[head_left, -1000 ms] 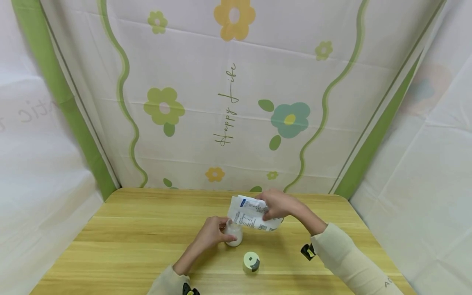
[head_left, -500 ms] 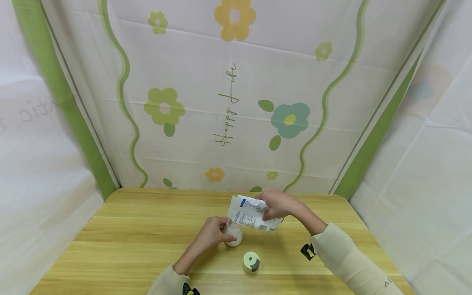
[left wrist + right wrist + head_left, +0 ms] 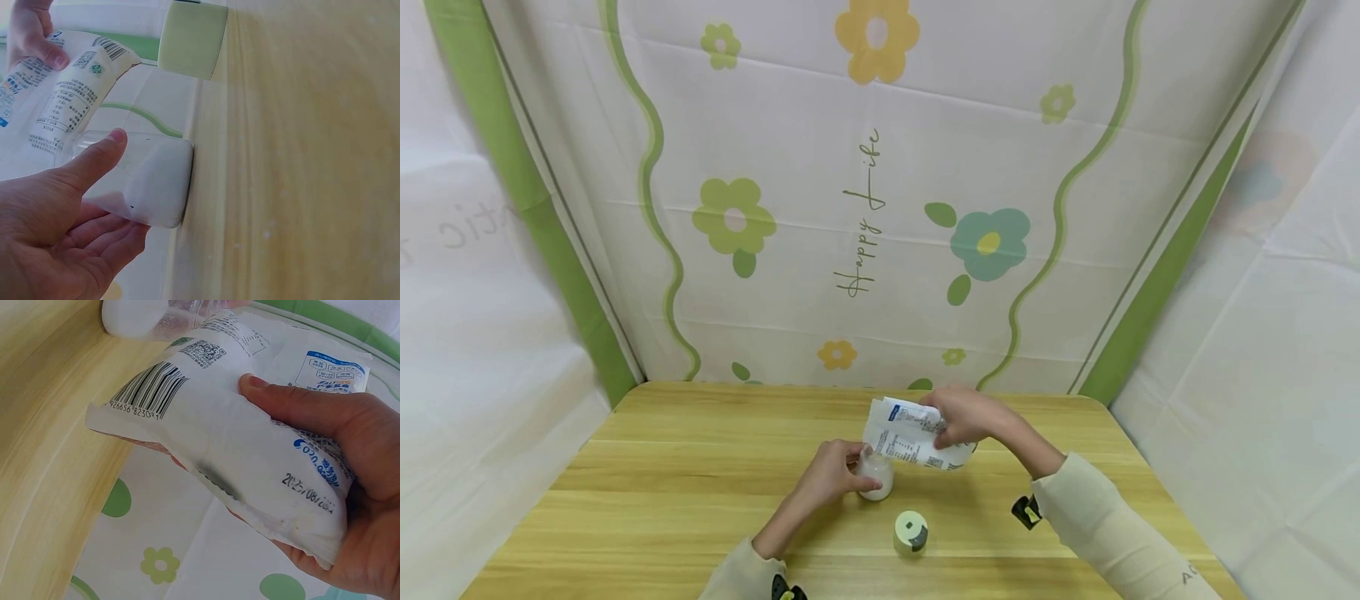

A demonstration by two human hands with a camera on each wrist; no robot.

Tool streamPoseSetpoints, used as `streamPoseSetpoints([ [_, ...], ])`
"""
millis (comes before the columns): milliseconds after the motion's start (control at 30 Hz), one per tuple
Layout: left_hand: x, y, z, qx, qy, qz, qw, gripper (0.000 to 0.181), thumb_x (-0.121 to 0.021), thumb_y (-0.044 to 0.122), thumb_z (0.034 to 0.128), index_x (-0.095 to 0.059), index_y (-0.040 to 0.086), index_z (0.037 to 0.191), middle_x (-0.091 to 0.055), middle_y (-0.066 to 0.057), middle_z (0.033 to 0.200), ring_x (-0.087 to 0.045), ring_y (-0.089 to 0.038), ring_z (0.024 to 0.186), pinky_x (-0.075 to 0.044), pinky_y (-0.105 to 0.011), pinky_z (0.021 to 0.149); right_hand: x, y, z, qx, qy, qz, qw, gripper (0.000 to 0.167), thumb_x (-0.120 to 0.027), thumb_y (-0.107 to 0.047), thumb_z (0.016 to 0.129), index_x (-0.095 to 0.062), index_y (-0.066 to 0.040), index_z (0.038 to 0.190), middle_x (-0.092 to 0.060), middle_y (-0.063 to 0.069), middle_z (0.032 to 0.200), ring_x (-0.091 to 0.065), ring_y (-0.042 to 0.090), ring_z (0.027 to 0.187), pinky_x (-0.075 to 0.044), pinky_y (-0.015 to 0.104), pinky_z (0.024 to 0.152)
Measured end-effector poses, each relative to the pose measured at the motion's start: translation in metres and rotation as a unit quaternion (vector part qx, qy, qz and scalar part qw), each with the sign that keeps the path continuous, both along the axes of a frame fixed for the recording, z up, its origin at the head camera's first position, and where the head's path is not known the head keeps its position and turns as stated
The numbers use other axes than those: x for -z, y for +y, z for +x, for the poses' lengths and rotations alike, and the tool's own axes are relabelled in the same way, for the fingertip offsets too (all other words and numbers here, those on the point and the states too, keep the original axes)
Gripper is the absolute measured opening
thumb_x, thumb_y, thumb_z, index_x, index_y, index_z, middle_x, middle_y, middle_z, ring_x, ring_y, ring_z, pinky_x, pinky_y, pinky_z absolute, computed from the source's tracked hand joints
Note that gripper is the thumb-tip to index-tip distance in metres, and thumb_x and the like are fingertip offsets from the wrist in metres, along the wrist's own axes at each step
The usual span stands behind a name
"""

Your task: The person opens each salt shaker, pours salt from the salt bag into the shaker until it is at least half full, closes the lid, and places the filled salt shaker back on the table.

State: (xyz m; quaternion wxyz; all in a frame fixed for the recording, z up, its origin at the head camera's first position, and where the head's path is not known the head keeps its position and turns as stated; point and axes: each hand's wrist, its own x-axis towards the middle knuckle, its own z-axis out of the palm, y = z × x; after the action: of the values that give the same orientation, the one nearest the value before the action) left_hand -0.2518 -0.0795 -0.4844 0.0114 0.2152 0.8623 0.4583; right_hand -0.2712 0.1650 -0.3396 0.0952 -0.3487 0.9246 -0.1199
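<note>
A clear jar (image 3: 876, 481) partly filled with white contents stands on the table, and my left hand (image 3: 832, 477) grips its side. In the left wrist view the thumb lies on top of the jar (image 3: 156, 181) and the fingers curl beneath. My right hand (image 3: 967, 414) holds a white printed packet (image 3: 910, 433), tilted, its lower left end at the jar's mouth. The right wrist view shows the thumb pressing the packet (image 3: 219, 431) beside its barcode. Whether anything flows from the packet I cannot tell. A pale green lid (image 3: 911, 533) rests near the jar, toward me.
The wooden table (image 3: 700, 467) is enclosed by white curtains, with a flowered one (image 3: 790, 292) behind its far edge and others at the left and right. Black bands with yellow marks sit at both wrists.
</note>
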Motion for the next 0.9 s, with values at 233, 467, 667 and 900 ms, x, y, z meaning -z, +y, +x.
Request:
streamPoseSetpoints([
  [233,-0.0004,0.0000,-0.0001,0.001,0.000,-0.001,1.0000,0.045,-0.089,0.022,0.0731,-0.075,0.002,0.111,-0.076,-0.013,0.108,-0.070,-0.016,0.095,-0.058,-0.025,0.077,-0.0003,-0.0001,0.0001,-0.003,0.003,0.001,1.0000,0.037,-0.085,-0.003,0.071,-0.071,-0.008,0.104,-0.073,0.003,0.094,-0.067,0.013,0.080,-0.056,0.025,0.065],
  [467,0.0007,-0.0002,-0.0002,0.004,-0.001,-0.003,1.0000,0.045,-0.089,0.022,0.0737,-0.074,0.002,0.112,-0.076,-0.012,0.107,-0.070,-0.016,0.094,-0.058,-0.027,0.077,0.0004,-0.0012,0.0001,0.012,0.000,0.008,0.9999,0.037,-0.085,-0.004,0.071,-0.072,-0.009,0.106,-0.074,0.003,0.094,-0.067,0.013,0.079,-0.056,0.024,0.064],
  [667,0.0007,0.0001,-0.0002,0.002,-0.008,-0.001,1.0000,0.046,-0.089,0.021,0.0743,-0.074,0.002,0.113,-0.076,-0.011,0.107,-0.070,-0.016,0.094,-0.059,-0.029,0.078,0.0003,-0.0020,-0.0003,0.022,-0.007,0.006,0.9997,0.037,-0.085,-0.004,0.072,-0.072,-0.008,0.107,-0.074,0.004,0.095,-0.067,0.014,0.079,-0.057,0.024,0.065],
  [900,0.0011,-0.0007,-0.0018,0.003,-0.001,-0.004,1.0000,0.046,-0.089,0.022,0.0740,-0.074,0.001,0.112,-0.076,-0.011,0.107,-0.070,-0.017,0.094,-0.059,-0.028,0.078,-0.0006,-0.0020,-0.0003,0.021,-0.008,0.007,0.9997,0.038,-0.085,-0.003,0.072,-0.071,-0.008,0.108,-0.074,0.004,0.096,-0.068,0.014,0.079,-0.057,0.024,0.065],
])
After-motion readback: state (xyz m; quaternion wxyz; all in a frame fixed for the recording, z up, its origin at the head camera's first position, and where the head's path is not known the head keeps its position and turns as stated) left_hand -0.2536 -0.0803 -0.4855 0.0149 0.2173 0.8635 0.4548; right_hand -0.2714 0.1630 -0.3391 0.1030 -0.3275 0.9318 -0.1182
